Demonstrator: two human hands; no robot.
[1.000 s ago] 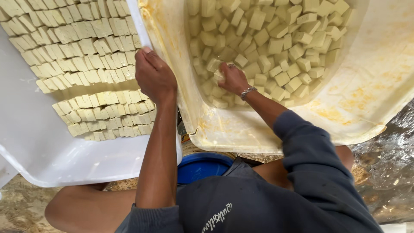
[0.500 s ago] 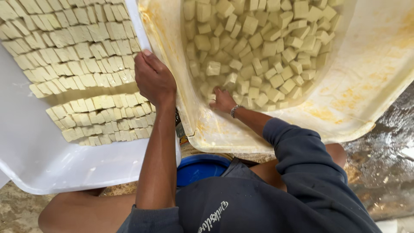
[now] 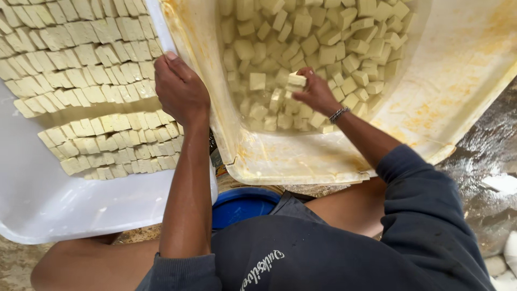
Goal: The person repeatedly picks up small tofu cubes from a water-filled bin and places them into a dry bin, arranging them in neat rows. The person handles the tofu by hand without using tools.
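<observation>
- Head view: right hand (image 3: 318, 94) pinches one pale cube (image 3: 297, 81) above the heap in the yellow-stained tub (image 3: 458, 70), at 1 o'clock.
- Left hand (image 3: 180, 89) curls closed over the tub's rim, at 11 o'clock.
- White tray (image 3: 48, 205) of rowed cubes lies at 9 o'clock.

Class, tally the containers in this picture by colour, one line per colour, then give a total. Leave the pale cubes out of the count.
White tray with rowed blocks, gripped by the left hand: 1
Cream tub of loose cubes, where the right hand holds a cube: 1
Blue bucket: 1
Total: 3
</observation>
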